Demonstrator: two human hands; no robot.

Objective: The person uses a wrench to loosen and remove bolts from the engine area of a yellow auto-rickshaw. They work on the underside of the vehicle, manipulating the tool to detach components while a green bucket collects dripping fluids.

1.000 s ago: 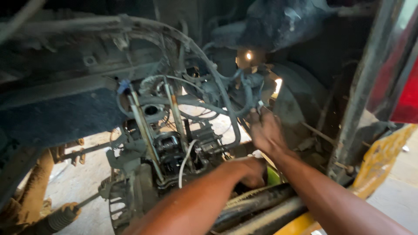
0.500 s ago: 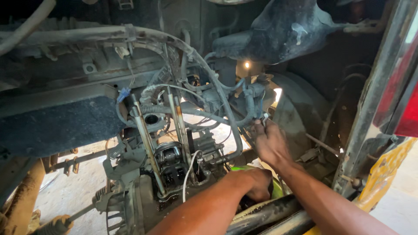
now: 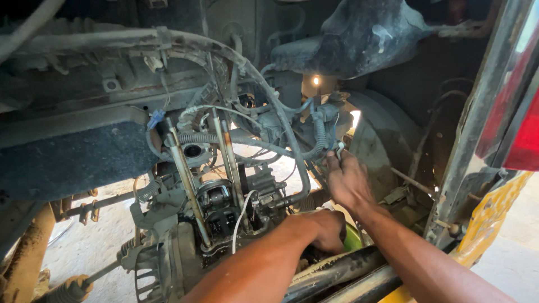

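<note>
Grey, dust-caked metal engine assembly (image 3: 219, 207), seen from the head view under a raised vehicle body; one view only.

- Right hand (image 3: 348, 182): raised to the bundle of grey ribbed hoses (image 3: 320, 132), fingers pinched narrowly on a small bright metal piece (image 3: 339, 148) that lies against the hose cluster just above the knuckles.
- Left hand (image 3: 323, 230): lower, curled tight into a fist beside a bright green object (image 3: 352, 238), just right of the engine assembly and above the black steel tubes (image 3: 337, 275).
- Thin white wire (image 3: 241, 216): loops down the front of the engine assembly, apart from both hands.
- Yellow painted panel (image 3: 488, 224) and red panel (image 3: 519, 129): right edge, well apart from the work.

Step in hand, as judged: fitting or loosening work at the hose junction, with the lower hand bracing. Any further move there calls for fine fingertip work in a cramped, dim gap.

Hard to make out: what kind of piece the right hand pinches; whether the left fist encloses anything; what the green object is, being mostly covered. Both forearms are cut off at the lower edge.
</note>
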